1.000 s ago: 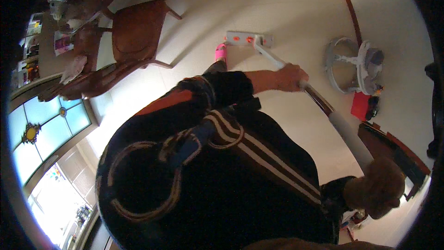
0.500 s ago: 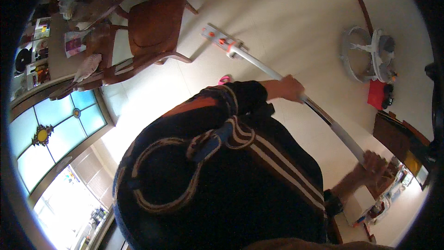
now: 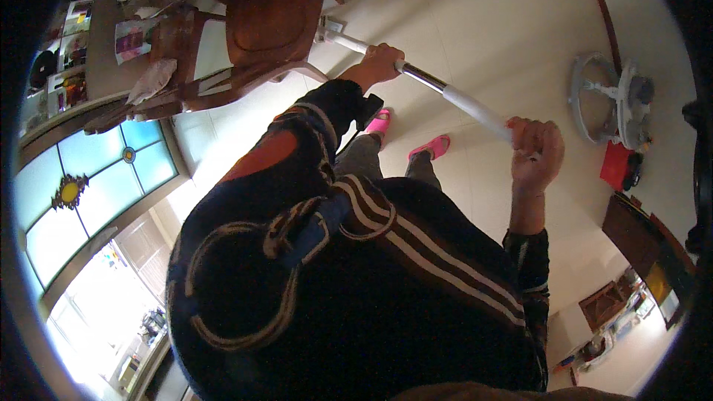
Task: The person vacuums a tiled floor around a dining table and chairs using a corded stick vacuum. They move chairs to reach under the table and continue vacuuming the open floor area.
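Observation:
Slanting across in front of me is a long-handled flat mop (image 3: 475,108) with a white and shiny metal pole. My left hand (image 3: 379,63) wraps round the pole's lower part, near the chair. Around the white grip at the upper end, my right hand (image 3: 536,150) is closed. The mop's head (image 3: 330,26) rests low by the brown wooden chair (image 3: 275,18), whose seat edge hides most of it. Pink slippers (image 3: 440,146) on my feet show on the pale floor below the pole.
At left, a table (image 3: 100,52) carries a bag and packages, beside a glass-paned door (image 3: 93,186). A round white-framed appliance (image 3: 613,100) stands by the right wall, with a red item (image 3: 615,165) next to it. Pale tiled floor (image 3: 460,44) spreads between chair and wall.
The mop head has moved left and partly behind the chair. Both hands have shifted up and left in view with the pole. Both of my slippers now show.

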The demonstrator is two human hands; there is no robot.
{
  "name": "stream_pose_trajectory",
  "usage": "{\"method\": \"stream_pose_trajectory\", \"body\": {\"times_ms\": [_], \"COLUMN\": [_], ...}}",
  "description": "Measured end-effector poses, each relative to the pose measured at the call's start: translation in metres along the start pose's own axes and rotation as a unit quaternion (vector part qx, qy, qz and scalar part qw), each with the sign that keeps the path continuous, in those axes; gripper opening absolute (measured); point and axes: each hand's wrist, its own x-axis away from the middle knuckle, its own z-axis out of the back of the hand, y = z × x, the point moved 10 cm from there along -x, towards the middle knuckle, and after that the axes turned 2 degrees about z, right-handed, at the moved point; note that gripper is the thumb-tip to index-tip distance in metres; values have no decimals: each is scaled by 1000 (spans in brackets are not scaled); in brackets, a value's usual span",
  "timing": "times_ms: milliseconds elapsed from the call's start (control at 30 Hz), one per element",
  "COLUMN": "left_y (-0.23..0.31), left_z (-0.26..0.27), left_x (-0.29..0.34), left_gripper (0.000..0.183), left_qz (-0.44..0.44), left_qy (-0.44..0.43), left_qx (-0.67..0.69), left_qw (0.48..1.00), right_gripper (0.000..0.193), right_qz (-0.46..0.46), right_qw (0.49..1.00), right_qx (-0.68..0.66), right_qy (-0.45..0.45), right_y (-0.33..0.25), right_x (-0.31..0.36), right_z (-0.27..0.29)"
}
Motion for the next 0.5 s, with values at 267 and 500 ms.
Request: {"method": "stream_pose_trajectory", "body": {"times_ms": [267,500], "left_y": [21,91], "left_z": [59,92], "left_x": [55,62], "left_gripper": [33,30], "left_qz": [129,105], "left_qy": [205,326], "left_qx": [118,196], "left_qw": [963,919], "right_gripper": [36,29], "right_qz": [4,17], "right_qw": [967,895], "right_qx": [23,14], "right_qy": [-255,-445], "right_y": [-67,-140], "right_x": [-50,-42], "right_z": [-67,-111]}}
